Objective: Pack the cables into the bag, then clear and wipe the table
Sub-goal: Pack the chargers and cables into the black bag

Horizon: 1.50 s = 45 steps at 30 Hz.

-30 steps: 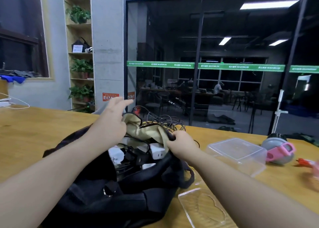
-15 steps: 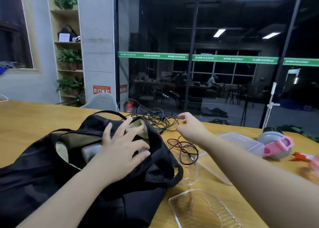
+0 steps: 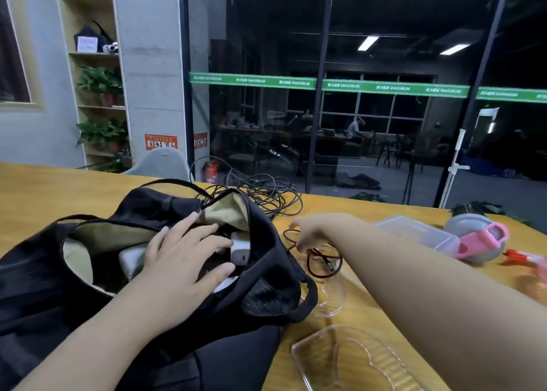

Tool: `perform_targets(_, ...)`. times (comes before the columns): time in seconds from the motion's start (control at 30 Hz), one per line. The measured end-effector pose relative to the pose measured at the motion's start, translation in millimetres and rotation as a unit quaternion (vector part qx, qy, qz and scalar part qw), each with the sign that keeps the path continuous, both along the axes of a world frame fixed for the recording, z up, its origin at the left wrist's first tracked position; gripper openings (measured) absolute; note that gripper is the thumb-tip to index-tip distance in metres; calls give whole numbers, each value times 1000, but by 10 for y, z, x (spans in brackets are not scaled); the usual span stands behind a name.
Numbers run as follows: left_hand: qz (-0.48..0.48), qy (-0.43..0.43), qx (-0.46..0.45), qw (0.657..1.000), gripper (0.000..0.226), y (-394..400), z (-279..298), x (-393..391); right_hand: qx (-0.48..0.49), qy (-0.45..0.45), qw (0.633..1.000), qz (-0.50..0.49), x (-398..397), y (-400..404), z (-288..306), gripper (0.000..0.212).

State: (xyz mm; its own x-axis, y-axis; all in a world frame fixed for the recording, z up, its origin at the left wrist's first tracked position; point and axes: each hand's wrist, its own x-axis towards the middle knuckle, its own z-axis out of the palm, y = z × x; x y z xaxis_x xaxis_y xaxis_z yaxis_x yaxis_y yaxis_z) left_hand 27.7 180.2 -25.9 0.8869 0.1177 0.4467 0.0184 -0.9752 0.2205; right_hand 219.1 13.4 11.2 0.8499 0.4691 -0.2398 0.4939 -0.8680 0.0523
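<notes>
The wooden counter carries a black bag lying open with its tan lining showing and white chargers inside, where the left hand rests with fingers spread flat over the contents. Behind the bag a tangle of black cables sits loose on the counter, with a clear lidded box and a grey and pink device off to the right. The right hand pinches a reddish-brown cable just beside the bag's rim, above two clear plastic trays.
</notes>
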Motion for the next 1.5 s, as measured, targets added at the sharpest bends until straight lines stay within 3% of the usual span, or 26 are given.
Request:
perform_targets(0.13,-10,-3,-11,1000,66,45,24,-4,-37,-25,999,2,63,-7,-149,47)
perform_targets(0.47,-69,-68,-101,990,39,87,41,-27,10,-81,997,13,25,2,-133,44)
perform_targets(0.93,-78,-108,-106,985,45,82,87,-88,226,-212,951,15,-275,-179,660,26)
perform_targets(1.07,-82,-139,-100,982,49,82,107,-103,332,-205,920,25,-419,-217,765,36)
perform_targets(1.23,-95,-211,-65,971,30,135,172,-122,435,-189,879,58,-652,-118,901,64)
perform_targets(1.37,-59,-235,-49,969,44,207,220,-145,471,-199,852,117,-959,83,1008,61)
perform_targets(1.5,30,-231,-31,972,20,268,283,-200,550,-236,780,180,-1260,369,955,55)
